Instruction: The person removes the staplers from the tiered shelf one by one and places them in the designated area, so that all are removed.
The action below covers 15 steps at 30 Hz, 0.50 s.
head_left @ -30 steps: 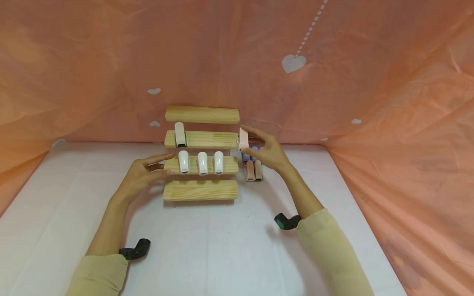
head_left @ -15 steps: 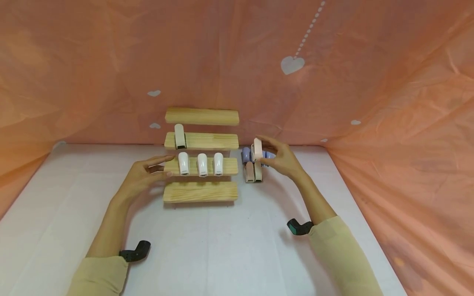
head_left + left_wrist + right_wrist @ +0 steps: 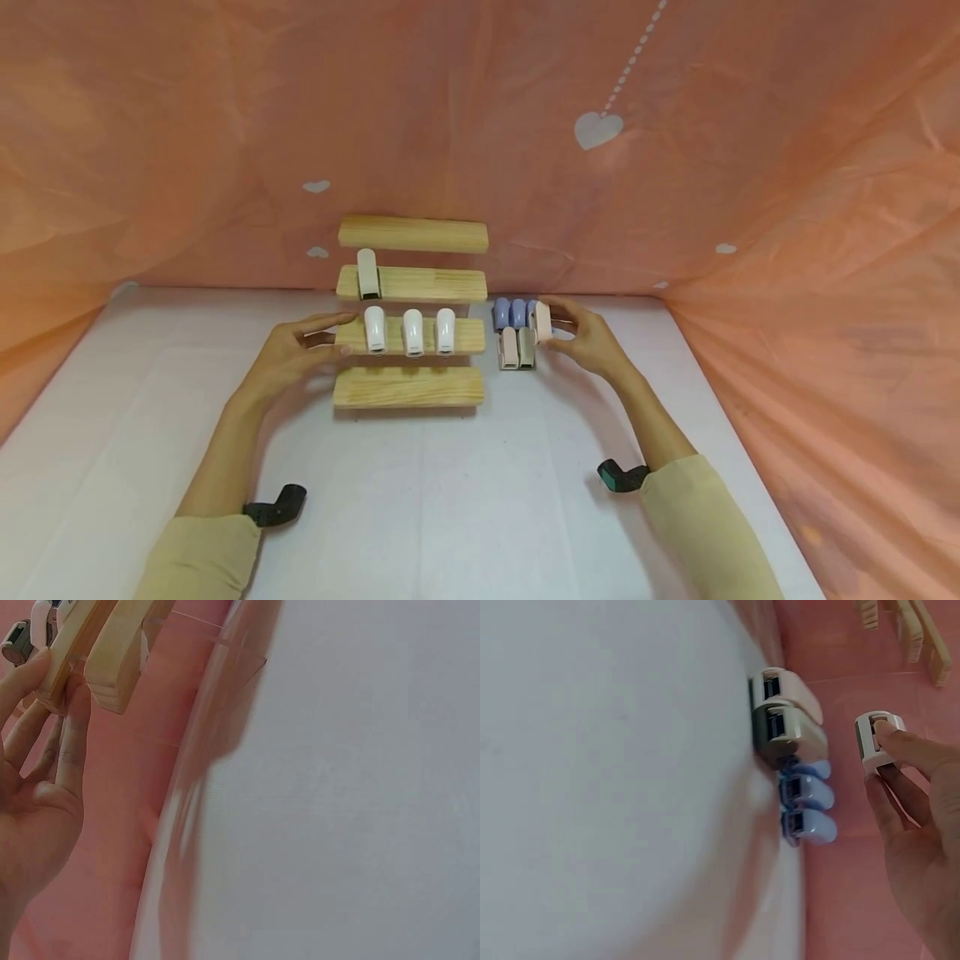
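Note:
My left hand [image 3: 294, 354] grips the left end of a wooden shelf board [image 3: 472, 336], thumb on one side and fingers on the other; the left wrist view shows this board end [image 3: 69, 649] too. Three white mini staplers [image 3: 413, 333] stand on that board. One off-white stapler [image 3: 367, 275] sits at the left of the board above [image 3: 435, 285]. At right, my right hand [image 3: 596, 343] pinches a pale pink mini stapler [image 3: 542, 322], held above the table in the right wrist view. Beside it stand a pink stapler [image 3: 508, 347], a grey-green one [image 3: 527, 348] and blue ones [image 3: 502, 314].
The stepped rack also has a top board [image 3: 412, 234] and a bottom board [image 3: 408, 387], with nothing standing on them. A white cloth [image 3: 450, 500] covers the table. Orange-pink sheeting [image 3: 480, 125] hangs behind and at the sides.
My right hand has carried the pale pink stapler from the rack's right end rightward and down, to beside the grouped staplers. My left hand has stayed at the board.

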Motion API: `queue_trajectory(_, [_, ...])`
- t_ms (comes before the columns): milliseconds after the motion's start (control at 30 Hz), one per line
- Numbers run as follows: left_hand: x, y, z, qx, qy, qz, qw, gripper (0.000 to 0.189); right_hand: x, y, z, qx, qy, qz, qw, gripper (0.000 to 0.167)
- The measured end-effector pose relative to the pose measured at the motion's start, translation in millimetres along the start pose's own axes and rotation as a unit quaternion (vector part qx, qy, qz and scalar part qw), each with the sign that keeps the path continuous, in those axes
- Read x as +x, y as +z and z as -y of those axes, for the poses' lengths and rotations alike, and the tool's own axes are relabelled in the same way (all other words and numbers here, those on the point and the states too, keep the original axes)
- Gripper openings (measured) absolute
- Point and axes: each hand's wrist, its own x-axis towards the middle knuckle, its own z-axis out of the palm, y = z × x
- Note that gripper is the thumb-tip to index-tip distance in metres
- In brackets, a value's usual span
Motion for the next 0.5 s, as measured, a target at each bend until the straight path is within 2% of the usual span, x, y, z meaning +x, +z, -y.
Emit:
queue_trajectory(67, [0.1, -0.2, -0.7, 0.016, -0.007, -0.001, 0.9998, 0.053, -4.3, 0, 3, 0.001, 0.010, 0.005, 0.9999, 0.065])
queue_trajectory(167, [-0.1, -0.4, -2.2, 0.029, -0.016, 0.001, 0.9995, 0.054, -7.8, 1, -5, 0.000, 0.013, 0.010, 0.9999, 0.065])
queue_trajectory(400, [0.5, -0.3, -1.0, 0.021, -0.011, 0.002, 0.9997, 0.053, -9.8, 0, -46, -0.001, 0.033, 0.008, 0.9994, 0.069])
queue_trajectory(500, [0.4, 0.8, 0.6, 0.022, -0.011, 0.001, 0.9997, 0.054, -12.4, 1, -53, -0.003, 0.037, 0.007, 0.9993, 0.069])
